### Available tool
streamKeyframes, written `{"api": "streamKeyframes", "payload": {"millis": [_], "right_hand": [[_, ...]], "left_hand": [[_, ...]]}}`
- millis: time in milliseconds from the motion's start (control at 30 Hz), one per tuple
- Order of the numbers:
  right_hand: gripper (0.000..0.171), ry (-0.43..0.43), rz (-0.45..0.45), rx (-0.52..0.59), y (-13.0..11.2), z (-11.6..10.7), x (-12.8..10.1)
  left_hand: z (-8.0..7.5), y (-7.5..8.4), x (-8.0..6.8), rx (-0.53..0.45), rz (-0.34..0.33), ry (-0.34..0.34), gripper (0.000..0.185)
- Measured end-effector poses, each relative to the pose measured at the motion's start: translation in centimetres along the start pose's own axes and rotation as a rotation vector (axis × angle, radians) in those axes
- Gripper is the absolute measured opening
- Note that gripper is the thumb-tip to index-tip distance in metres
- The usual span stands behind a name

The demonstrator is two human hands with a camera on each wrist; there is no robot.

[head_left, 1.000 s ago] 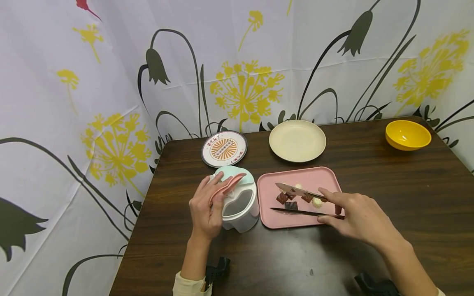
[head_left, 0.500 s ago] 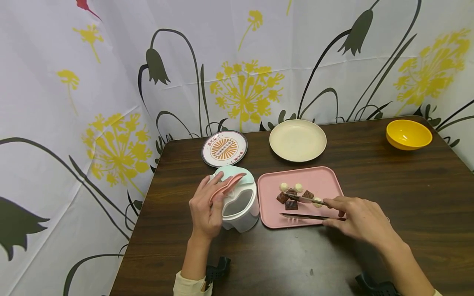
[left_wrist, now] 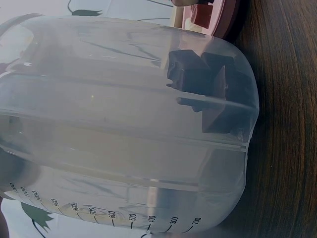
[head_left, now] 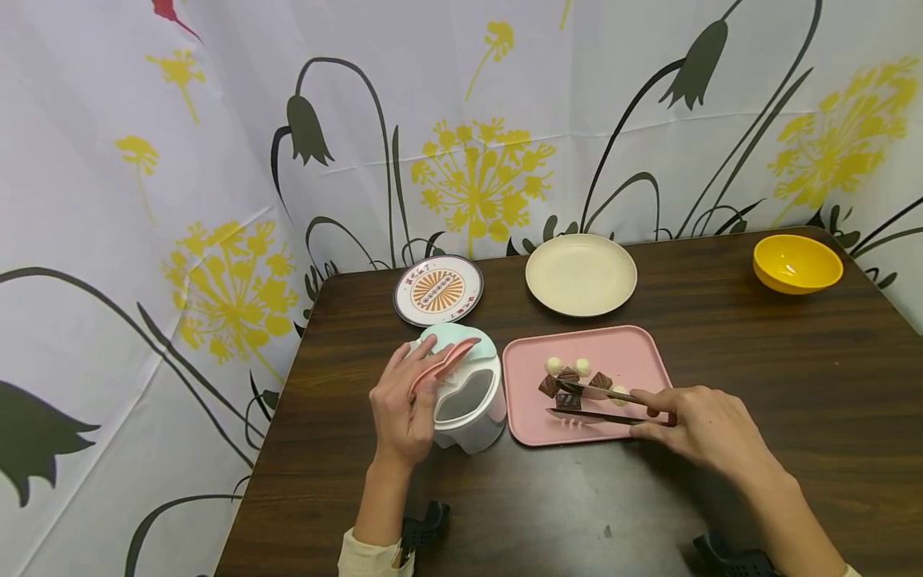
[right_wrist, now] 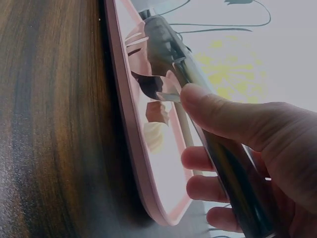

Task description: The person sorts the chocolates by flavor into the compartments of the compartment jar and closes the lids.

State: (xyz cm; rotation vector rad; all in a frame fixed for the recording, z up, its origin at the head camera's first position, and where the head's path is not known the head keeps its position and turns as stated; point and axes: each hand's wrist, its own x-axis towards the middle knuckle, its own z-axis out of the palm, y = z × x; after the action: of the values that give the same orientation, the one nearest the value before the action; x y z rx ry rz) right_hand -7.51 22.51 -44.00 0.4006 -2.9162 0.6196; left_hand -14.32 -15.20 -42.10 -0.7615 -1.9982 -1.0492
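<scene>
On the dark wooden worktop (head_left: 721,336), the right hand (head_left: 703,429) curls its fingers (right_wrist: 225,116) round a pair of metal tongs (head_left: 594,405), whose open tips flank a brown chocolate square (head_left: 567,400) on the pink rectangular tray (head_left: 627,349). The left hand (head_left: 401,409) grips the pink lid flap (head_left: 441,365) of a translucent white plastic container (head_left: 469,401) standing just left of the tray; more chocolate pieces (left_wrist: 208,84) show through its wall.

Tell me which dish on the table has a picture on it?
The small round plate at the back left, beside the plain cream plate. It has an orange sunburst and a dark rim; the yellow bowl is plain too.
</scene>
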Motion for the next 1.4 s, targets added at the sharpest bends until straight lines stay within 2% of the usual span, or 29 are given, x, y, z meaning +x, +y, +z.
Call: {"api": "streamKeyframes", "payload": {"millis": [200, 700, 933, 1067, 1233, 1400], "right_hand": [[0.043, 0.021, -0.027, -0.012, 0.2, 0.3, -0.1], [0.036, 0.156, -0.121, -0.055, 0.6, 0.9, -0.1], [0.037, 0.293, -0.234, -0.025, 0.5, 0.2, 0.0], [0.032, 0.378, -0.286, 0.003, -0.1, -0.8, 0.2], [0.051, 0.467, -0.336, 0.021, -1.1, -1.9, 0.5], [0.047, 0.517, -0.391, 0.065, -2.4, -2.9, 1.0]], "left_hand": [[0.0, 0.1, -0.1, -0.004, 0.001, 0.002, 0.036], [0.0, -0.1, -0.1, -0.001, 0.002, 0.001, 0.037], [0.0, -0.1, -0.1, 0.0, 0.003, 0.003, 0.038], [0.0, -0.1, -0.1, 0.001, 0.004, 0.003, 0.038], [0.0, -0.1, 0.0, -0.003, 0.004, 0.005, 0.037], [0.0, 0.0, 0.0, -0.016, 0.002, 0.008, 0.036]]}}
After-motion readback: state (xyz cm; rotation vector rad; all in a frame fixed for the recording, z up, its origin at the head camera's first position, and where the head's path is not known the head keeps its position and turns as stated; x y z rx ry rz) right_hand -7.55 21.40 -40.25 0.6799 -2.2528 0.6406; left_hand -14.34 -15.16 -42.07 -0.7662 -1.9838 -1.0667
